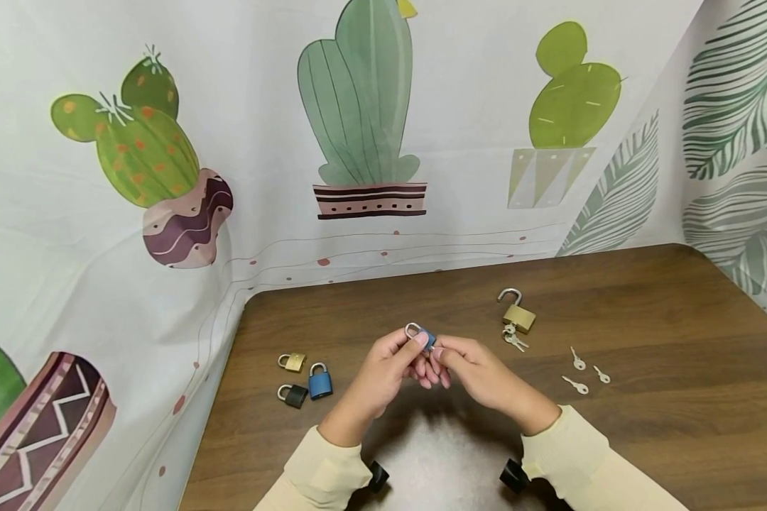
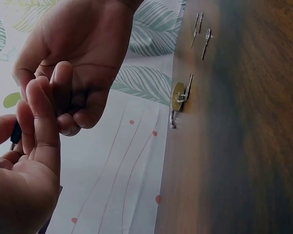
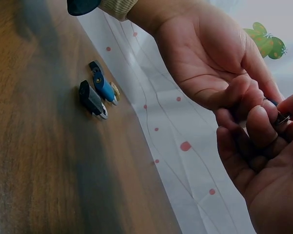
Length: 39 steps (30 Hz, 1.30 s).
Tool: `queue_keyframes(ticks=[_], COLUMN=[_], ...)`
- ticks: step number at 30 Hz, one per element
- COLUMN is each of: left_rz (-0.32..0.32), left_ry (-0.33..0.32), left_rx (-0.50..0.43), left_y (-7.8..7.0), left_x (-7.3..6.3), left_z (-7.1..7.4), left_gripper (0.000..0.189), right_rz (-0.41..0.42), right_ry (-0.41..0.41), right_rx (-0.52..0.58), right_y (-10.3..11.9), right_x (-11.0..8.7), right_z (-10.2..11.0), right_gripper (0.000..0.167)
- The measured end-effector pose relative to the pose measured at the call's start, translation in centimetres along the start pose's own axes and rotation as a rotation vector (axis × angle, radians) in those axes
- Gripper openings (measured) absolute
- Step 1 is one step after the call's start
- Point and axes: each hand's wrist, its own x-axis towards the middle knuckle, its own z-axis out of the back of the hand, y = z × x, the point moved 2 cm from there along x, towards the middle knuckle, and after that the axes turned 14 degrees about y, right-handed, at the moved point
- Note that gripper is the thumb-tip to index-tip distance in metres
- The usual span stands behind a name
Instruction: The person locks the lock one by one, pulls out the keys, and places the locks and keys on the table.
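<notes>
My left hand (image 1: 388, 365) grips a small blue padlock (image 1: 429, 339) between thumb and fingers. Its silver shackle (image 1: 412, 329) points up and to the left. At the padlock's lower end, my right hand (image 1: 469, 365) pinches a small metal key (image 3: 282, 118), mostly hidden by the fingertips. Both hands meet above the table, their fingers overlapping. In the left wrist view only a dark edge of the padlock (image 2: 16, 132) shows beside the left fingers.
On the wooden table (image 1: 677, 305), a brass padlock (image 1: 291, 362), a black padlock (image 1: 292, 395) and a larger blue padlock (image 1: 320, 384) lie to the left. Toward the right back is an unlocked brass padlock (image 1: 519, 319) with a key bunch (image 1: 515, 338). Three loose keys (image 1: 578, 360) lie nearer.
</notes>
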Motion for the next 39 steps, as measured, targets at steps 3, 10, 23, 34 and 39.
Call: queue_keyframes(ticks=[3, 10, 23, 34, 39], left_rz=[0.006, -0.009, -0.021, -0.006, 0.006], left_ry=[0.001, -0.052, -0.059, -0.099, -0.124], left_rx=[-0.007, -0.034, -0.045, -0.038, -0.027], left_y=[0.0, 0.0, 0.0, -0.1, -0.4], left_x=[0.0, -0.1, -0.1, -0.2, -0.3], left_z=[0.0, 0.5, 0.7, 1.0, 1.1], left_gripper=[0.033, 0.031, 0.030, 0.028, 0.032], right_rz=[0.011, 0.013, 0.006, 0.019, -0.011], right_ry=[-0.005, -0.024, -0.017, -0.013, -0.027], right_rx=[0.001, 0.010, 0.015, -0.001, -0.006], right_y=[0.0, 0.0, -0.1, 0.0, 0.0], right_x=[0.0, 0.1, 0.1, 0.2, 0.2], right_z=[-0.1, -0.1, -0.1, 0.0, 0.0], right_gripper=[0.030, 0.029, 0.030, 0.031, 0.030])
